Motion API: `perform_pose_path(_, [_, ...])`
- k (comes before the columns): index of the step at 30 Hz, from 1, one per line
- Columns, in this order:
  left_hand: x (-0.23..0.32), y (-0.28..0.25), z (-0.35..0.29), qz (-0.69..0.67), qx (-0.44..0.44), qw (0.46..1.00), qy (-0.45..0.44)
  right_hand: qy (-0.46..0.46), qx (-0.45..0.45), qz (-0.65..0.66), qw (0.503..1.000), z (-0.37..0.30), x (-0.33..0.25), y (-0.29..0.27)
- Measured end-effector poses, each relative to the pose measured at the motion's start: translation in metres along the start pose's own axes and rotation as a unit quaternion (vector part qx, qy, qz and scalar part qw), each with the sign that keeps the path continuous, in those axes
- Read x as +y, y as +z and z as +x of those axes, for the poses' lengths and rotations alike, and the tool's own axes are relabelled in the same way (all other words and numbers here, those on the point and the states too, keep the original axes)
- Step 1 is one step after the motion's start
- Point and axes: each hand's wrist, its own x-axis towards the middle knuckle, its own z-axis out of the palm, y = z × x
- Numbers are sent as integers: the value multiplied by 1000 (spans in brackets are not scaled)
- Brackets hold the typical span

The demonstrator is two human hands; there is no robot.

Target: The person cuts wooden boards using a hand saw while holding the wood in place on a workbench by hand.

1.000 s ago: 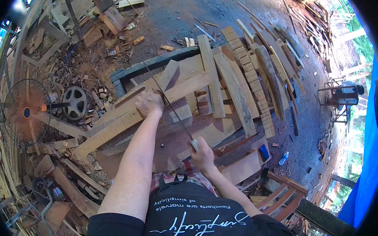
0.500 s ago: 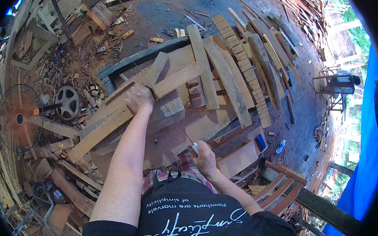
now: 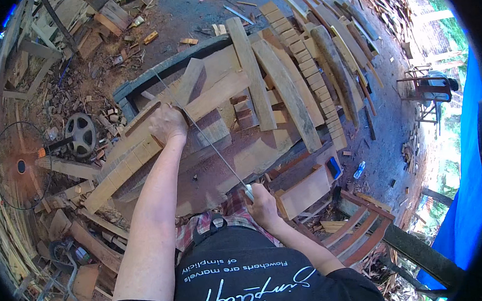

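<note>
brown plank (image 3: 215,95) under left grip (image 3: 166,123), saw (image 3: 217,152) within right grip (image 3: 263,206)

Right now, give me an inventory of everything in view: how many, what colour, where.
Long thin saw-like tool: one, dark blade, pale handle, slanting across centre
Wooden strips with cross lines: at least two, pale brown, either side of the blade
Low wooden bench: one, grey-edged, centre
Loose planks and offcuts: too many to count, brown and grey, all around
Round wire-caged fan: one, dark, far left
Spoked disc: one, grey, right of the fan
Clear plastic bottle: one, bluish, ground at right
Slatted wooden frame: one, reddish brown, lower right
Chair: at least one, dark, far right
Large sheet: one, blue, right edge
Shirt: one, black, bottom
Left hand: one, bare, on wood beside the blade
Right hand: one, bare, gripping the handle
</note>
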Motion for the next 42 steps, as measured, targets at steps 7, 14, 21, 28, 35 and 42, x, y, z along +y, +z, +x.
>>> perform_pose_path(7, [2,9,-2,-14,19,1000,15,-13,70,37,997,101,-38,31])
perform_pose_path(14, [3,-2,-6,10,26,1000,-1,19,2,17,1000,-12,-12,-6])
perform_pose_path(21, [5,11,-9,3,27,999,36,-2,34,-3,999,100,-29,37])
perform_pose_path(28, [-2,3,-1,-7,16,1000,10,22,32,25,999,-7,-11,9])
perform_pose_path(35, [14,-3,0,-39,28,998,47,5,48,6,999,100,-38,27])
perform_pose_path(42, [-9,26,-5,-37,81,994,59,17,32,6,999,105,-44,44])
